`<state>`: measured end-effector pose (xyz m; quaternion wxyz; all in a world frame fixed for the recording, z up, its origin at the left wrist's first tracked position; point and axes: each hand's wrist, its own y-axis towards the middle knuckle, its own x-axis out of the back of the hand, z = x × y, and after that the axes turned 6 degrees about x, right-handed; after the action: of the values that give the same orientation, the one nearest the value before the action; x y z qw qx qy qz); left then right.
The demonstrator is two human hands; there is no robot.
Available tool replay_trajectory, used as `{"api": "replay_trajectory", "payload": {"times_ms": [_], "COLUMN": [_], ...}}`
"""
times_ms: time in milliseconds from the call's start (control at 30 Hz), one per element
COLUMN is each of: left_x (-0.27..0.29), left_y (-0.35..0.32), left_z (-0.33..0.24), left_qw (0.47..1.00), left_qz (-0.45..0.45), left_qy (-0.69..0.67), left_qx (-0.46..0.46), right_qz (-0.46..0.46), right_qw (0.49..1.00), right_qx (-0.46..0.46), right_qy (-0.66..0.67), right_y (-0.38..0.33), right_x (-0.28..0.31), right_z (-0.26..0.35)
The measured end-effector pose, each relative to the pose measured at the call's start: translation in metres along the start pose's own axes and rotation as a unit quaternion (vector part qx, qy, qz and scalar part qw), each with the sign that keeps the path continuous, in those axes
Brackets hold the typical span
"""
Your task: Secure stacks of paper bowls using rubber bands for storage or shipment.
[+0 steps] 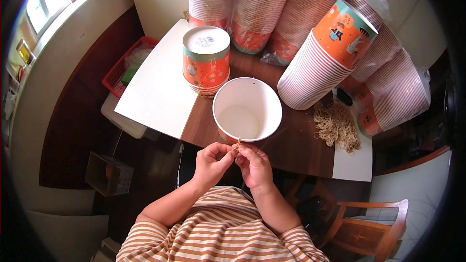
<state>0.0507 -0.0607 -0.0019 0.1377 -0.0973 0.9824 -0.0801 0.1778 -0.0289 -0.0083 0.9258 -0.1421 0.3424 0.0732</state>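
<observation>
A white-lined paper bucket (224, 109) stands on the table in front of me, its mouth facing up and a small hole near its far rim. Just at its near rim, my left hand (211, 163) and my right hand (256, 166) meet, fingertips pinched together on a short beige cord (237, 145). Part of the cord is hidden by the fingers, and whether it passes through the bucket wall cannot be made out. On the right of the table lies a loose heap of similar beige cords (340, 127).
A short stack of upside-down orange buckets (206, 68) stands behind on the left. A tall stack (315, 68) leans at the right. Plastic-wrapped bucket stacks (262, 9) line the back. A red basket (116, 85) is left of the table; a wooden chair (364, 230) stands at lower right.
</observation>
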Motion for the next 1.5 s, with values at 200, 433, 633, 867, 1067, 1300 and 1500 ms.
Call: {"api": "replay_trajectory", "payload": {"times_ms": [200, 433, 633, 867, 1067, 1300, 1500], "left_x": [0.001, 0.005, 0.006, 0.01, 0.012, 0.01, 0.012], "left_y": [0.0, 0.01, 0.013, 0.014, 0.014, 0.011, 0.006], "left_z": [-0.001, 0.005, 0.0, -0.001, -0.002, 0.004, 0.009], "left_qw": [0.973, 0.826, 0.793, 0.76, 0.76, 0.832, 0.889], "left_qz": [-0.055, -0.095, -0.085, -0.072, -0.073, -0.058, -0.04], "left_qy": [0.177, 0.323, 0.359, 0.402, 0.404, 0.316, 0.258], "left_qx": [-0.138, -0.452, -0.485, -0.506, -0.503, -0.451, -0.377], "right_qz": [-0.005, -0.023, -0.026, -0.019, -0.011, -0.002, 0.034], "right_qw": [0.999, 0.996, 0.998, 0.995, 0.986, 0.989, 0.993], "right_qx": [0.033, 0.054, 0.032, 0.051, 0.088, 0.061, 0.045], "right_qy": [-0.039, -0.074, -0.042, -0.084, -0.141, -0.132, -0.103], "right_y": [-0.003, -0.007, -0.007, -0.011, -0.013, -0.007, -0.006], "right_x": [-0.004, -0.007, -0.004, -0.011, -0.012, -0.014, -0.011], "right_z": [0.001, 0.0, -0.002, 0.002, 0.001, 0.006, 0.005]}}
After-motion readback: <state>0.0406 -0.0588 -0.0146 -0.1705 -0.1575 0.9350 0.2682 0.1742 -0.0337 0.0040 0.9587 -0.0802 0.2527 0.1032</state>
